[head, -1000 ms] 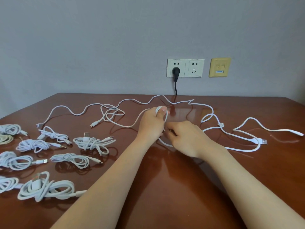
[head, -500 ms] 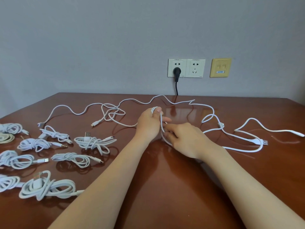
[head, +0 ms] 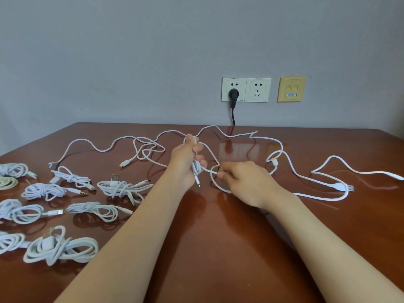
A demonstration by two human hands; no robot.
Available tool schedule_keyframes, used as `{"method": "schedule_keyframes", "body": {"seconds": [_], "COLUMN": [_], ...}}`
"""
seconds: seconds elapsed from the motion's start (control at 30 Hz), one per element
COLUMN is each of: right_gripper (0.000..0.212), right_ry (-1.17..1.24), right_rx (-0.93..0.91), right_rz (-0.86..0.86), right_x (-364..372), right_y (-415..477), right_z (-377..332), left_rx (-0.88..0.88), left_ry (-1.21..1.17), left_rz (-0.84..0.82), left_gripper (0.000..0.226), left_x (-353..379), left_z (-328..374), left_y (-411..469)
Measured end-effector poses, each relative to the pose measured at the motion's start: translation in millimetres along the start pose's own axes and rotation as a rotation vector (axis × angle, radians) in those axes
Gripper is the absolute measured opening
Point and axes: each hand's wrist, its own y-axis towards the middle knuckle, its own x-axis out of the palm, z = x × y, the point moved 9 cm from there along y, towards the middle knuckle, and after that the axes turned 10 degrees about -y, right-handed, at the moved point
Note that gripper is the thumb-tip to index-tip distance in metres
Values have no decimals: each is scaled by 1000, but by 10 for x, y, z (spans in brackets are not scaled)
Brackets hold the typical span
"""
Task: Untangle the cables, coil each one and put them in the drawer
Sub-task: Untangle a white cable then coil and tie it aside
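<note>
1. Whereas half a second ago the two hands sat nearly knuckle to knuckle, a gap has now opened between them. The left hand (head: 183, 167) stands more upright and slightly further left. The right hand (head: 247, 184) has drawn a small loop of the white cable (head: 195, 167) out across that gap.
2. The left hand's fingers (head: 202, 163) are curled round several turns of that cable, with one turn riding over the top of the hand. A slim connector (head: 198, 183), not made out earlier, now dangles below the palm, above the counter (head: 218, 248).
3. The right hand's fingers (head: 220, 176) pinch the strand between thumb and forefinger. The other fingers are tucked under and hidden.
4. How many turns lie inside the left palm cannot be told, as the hand covers them.
5. The loose cables (head: 87, 142) behind the hands cross one another, so their number is uncertain. A thicker one ends in a USB plug (head: 349, 188) at right.
6. Left of the arms lie eight white coiled bundles (head: 122, 189) and one beige coil (head: 7, 182). Those at the left edge are cut off.
7. On the wall are two white sockets (head: 258, 89), one black plug (head: 234, 92) in the left one, and one yellow plate (head: 291, 88). The plug's cord drops out of sight behind the counter.
</note>
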Motion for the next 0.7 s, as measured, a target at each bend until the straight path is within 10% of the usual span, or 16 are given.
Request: {"method": "schedule_keyframes", "body": {"seconds": [0.3,0.7], "right_gripper": [16,7], "right_ry": [-52,243], "right_rx": [-34,-168], "right_rz": [389,338], "right_x": [-411,-320], "right_y": [-37,1], "right_z": [2,-112], "left_rx": [11,91], "left_ry": [90,481], "left_rz": [35,-70], "left_gripper": [32,32], "left_x": [-76,109], "left_z": [44,-32], "left_y": [25,-18]}}
